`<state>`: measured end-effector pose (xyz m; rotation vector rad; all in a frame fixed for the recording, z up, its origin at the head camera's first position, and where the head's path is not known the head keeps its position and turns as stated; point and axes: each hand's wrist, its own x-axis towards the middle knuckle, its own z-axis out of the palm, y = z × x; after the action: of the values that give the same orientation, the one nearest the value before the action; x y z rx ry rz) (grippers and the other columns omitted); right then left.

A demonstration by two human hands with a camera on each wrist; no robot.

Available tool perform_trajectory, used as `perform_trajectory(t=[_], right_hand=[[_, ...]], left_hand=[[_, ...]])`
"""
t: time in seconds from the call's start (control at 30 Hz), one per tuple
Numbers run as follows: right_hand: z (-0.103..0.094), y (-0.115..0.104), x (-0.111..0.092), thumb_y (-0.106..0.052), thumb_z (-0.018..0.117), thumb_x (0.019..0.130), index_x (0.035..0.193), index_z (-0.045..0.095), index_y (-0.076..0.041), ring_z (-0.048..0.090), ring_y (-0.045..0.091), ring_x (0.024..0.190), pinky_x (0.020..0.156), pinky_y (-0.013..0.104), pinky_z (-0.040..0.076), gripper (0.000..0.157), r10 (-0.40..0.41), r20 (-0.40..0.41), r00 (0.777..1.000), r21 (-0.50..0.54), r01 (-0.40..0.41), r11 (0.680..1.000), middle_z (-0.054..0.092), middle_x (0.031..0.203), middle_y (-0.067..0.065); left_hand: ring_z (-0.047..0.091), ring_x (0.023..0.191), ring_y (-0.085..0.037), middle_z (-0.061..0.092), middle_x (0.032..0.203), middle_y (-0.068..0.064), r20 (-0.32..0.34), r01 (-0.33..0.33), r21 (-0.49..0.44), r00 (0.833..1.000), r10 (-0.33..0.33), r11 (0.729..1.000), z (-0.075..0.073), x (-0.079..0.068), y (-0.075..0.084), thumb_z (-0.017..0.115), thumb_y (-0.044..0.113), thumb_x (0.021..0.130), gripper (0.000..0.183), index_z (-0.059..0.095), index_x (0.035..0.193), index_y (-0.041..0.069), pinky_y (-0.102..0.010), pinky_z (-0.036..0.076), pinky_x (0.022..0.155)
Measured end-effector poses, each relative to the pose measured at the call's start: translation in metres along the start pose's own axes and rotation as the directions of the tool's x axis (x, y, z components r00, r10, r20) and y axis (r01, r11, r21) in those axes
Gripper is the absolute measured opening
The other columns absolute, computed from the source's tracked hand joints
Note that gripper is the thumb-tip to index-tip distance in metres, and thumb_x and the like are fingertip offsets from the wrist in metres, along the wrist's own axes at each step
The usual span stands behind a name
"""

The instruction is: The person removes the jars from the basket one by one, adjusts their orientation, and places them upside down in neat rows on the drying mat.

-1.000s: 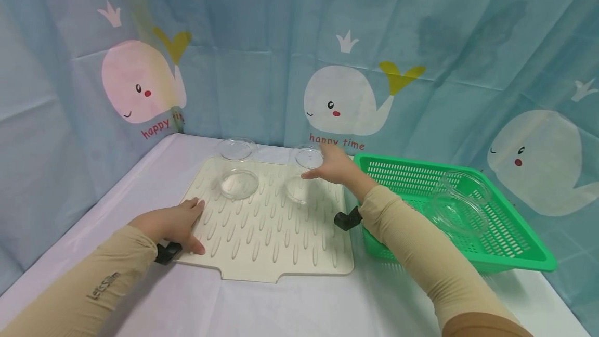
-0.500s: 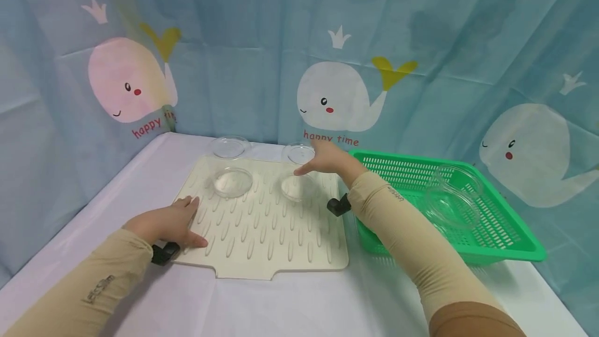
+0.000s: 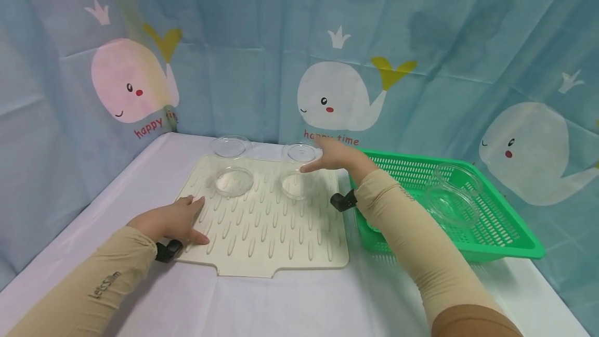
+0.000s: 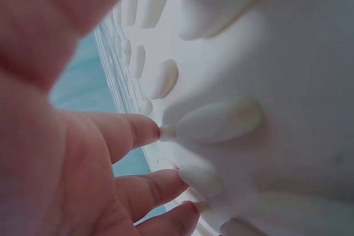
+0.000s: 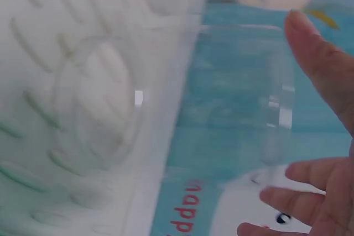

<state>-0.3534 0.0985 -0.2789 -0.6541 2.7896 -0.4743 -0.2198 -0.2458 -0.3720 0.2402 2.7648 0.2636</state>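
Observation:
Two clear plastic cups stand side by side near the back of a cream drying mat [image 3: 262,243] with raised ridges. My right hand [image 3: 339,154] is beside the top of the right cup [image 3: 296,183]. In the right wrist view its thumb and fingers are spread about the upper end of that cup [image 5: 232,98], with a gap showing between the fingertips and the wall. The left cup [image 3: 233,182] has no hand on it. My left hand [image 3: 173,221] rests on the mat's left edge, fingers extended; the left wrist view shows fingertips [image 4: 149,128] touching the ridges.
A green plastic basket [image 3: 491,251] stands to the right of the mat, with clear plastic ware [image 3: 453,204] inside it. White cloth [image 3: 299,306] covers the table. A blue curtain [image 3: 243,92] with printed whales hangs close behind.
My right hand has shifted slightly right, away from the right cup. Both cups stay where they stood on the mat, and my left hand keeps its place at the edge. The head view has tilted slightly.

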Motion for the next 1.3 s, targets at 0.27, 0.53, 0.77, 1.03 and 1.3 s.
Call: perform_trajectory(t=[0.27, 0.53, 0.77, 1.03, 1.3], right_hand=[[-0.033, 0.017, -0.036, -0.057, 0.067, 0.072, 0.146, 0.022, -0.023, 0.024, 0.025, 0.135, 0.104, 0.05, 0.029, 0.093, 0.014, -0.062, 0.998, 0.067, -0.01, 0.998, 0.023, 0.15, 0.002], [-0.057, 0.043, -0.09, -0.055, 0.067, 0.075, 0.144, 0.027, -0.021, 0.029, 0.031, 0.133, 0.101, 0.054, 0.031, 0.087, 0.006, -0.098, 0.995, 0.068, 0.0, 0.998, 0.03, 0.147, 0.006], [-0.07, 0.073, -0.134, -0.054, 0.062, 0.079, 0.14, 0.035, -0.011, 0.029, 0.037, 0.13, 0.098, 0.058, 0.031, 0.079, -0.025, -0.056, 0.998, 0.013, 0.026, 1.0, 0.036, 0.142, 0.013], [-0.074, 0.112, -0.165, -0.049, 0.06, 0.083, 0.117, 0.055, -0.009, 0.043, 0.039, 0.118, 0.086, 0.053, 0.041, 0.053, 0.012, -0.051, 0.999, -0.077, -0.016, 0.997, 0.049, 0.129, 0.019], [-0.075, 0.14, -0.181, -0.041, 0.048, 0.093, 0.11, 0.064, -0.006, 0.047, 0.043, 0.114, 0.082, 0.052, 0.044, 0.042, 0.076, 0.013, 0.997, -0.077, -0.074, 0.994, 0.056, 0.121, 0.02]], left_hand=[[0.02, 0.124, -0.057, 0.016, 0.136, -0.044, -0.01, 0.01, 0.003, 1.0, -0.01, 1.0, 0.002, 0.006, -0.003, 0.069, 0.068, 0.056, 0.125, 0.019, 0.14, -0.011, -0.065, 0.026, 0.096], [0.023, 0.124, -0.056, 0.018, 0.135, -0.044, -0.02, -0.004, 0.012, 1.0, 0.005, 1.0, 0.001, 0.005, -0.003, 0.07, 0.066, 0.056, 0.125, 0.02, 0.139, -0.011, -0.064, 0.028, 0.095], [0.024, 0.123, -0.057, 0.018, 0.135, -0.045, -0.027, -0.003, 0.019, 1.0, 0.003, 1.0, 0.001, 0.004, -0.001, 0.071, 0.066, 0.056, 0.124, 0.02, 0.139, -0.012, -0.064, 0.029, 0.094], [0.022, 0.124, -0.056, 0.018, 0.134, -0.045, -0.024, -0.007, 0.005, 1.0, 0.007, 1.0, 0.0, 0.0, 0.002, 0.071, 0.064, 0.057, 0.123, 0.02, 0.139, -0.012, -0.064, 0.027, 0.096], [0.023, 0.123, -0.057, 0.019, 0.134, -0.045, -0.027, -0.008, 0.006, 1.0, 0.008, 1.0, 0.0, 0.001, 0.0, 0.07, 0.065, 0.056, 0.124, 0.02, 0.139, -0.012, -0.064, 0.028, 0.095]])
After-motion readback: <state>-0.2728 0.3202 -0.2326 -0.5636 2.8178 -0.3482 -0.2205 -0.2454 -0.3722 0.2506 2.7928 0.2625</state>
